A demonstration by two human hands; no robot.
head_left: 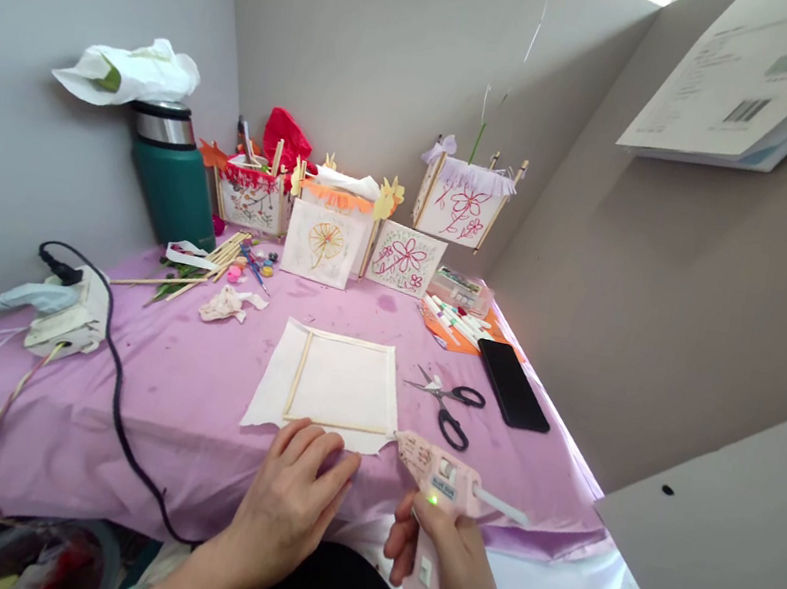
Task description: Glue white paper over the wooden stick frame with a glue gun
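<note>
A square frame of thin wooden sticks (300,375) lies on a sheet of white paper (265,394) in the middle of the table. My left hand (299,486) has bent fingers closed at the paper's near edge, by the front stick; the thumb is partly hidden. In my right hand (445,542) is a pale pink glue gun (436,464), gripped by its handle, with a green light on. Its nozzle meets the frame's near right corner, and a white glue stick (502,506) sticks out of the back. Black-handled scissors (446,407) lie open beyond it.
A black phone (513,385) and several markers (461,322) lie at right. Decorated paper panels and boxes (323,241) stand along the back. At left are a green bottle (174,180), loose sticks (217,258), and a power strip (69,319) with a black cable crossing the purple cloth.
</note>
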